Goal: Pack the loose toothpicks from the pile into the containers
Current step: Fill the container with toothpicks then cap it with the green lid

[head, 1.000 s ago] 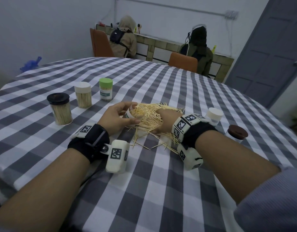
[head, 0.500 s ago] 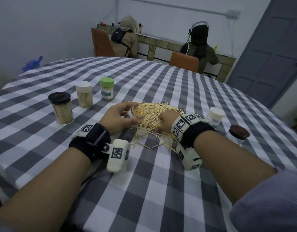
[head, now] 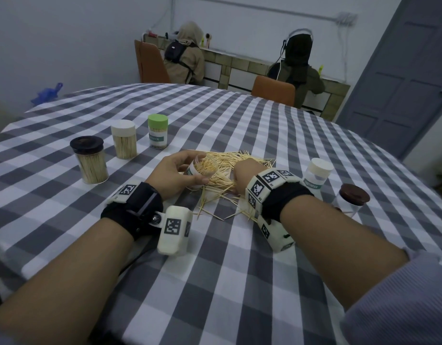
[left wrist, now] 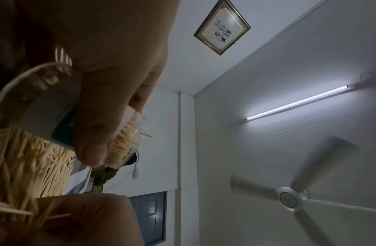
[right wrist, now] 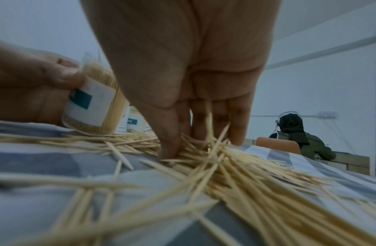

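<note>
My left hand [head: 176, 174] grips the clear, nearly full plastic toothpick container [head: 202, 168], tilted. My right hand [right wrist: 182, 93] pinches loose wooden toothpicks [right wrist: 235, 166] from the pile; crossed ones could jam.

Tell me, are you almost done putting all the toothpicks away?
Not yet. Three capped jars, black-lidded, white-lidded and green-lidded, look full. The left hand holds an open clear labelled jar, nearly packed. The right hand has its fingers in the yellow toothpick pile. Plenty remains, and two capped jars wait on the right.
</note>
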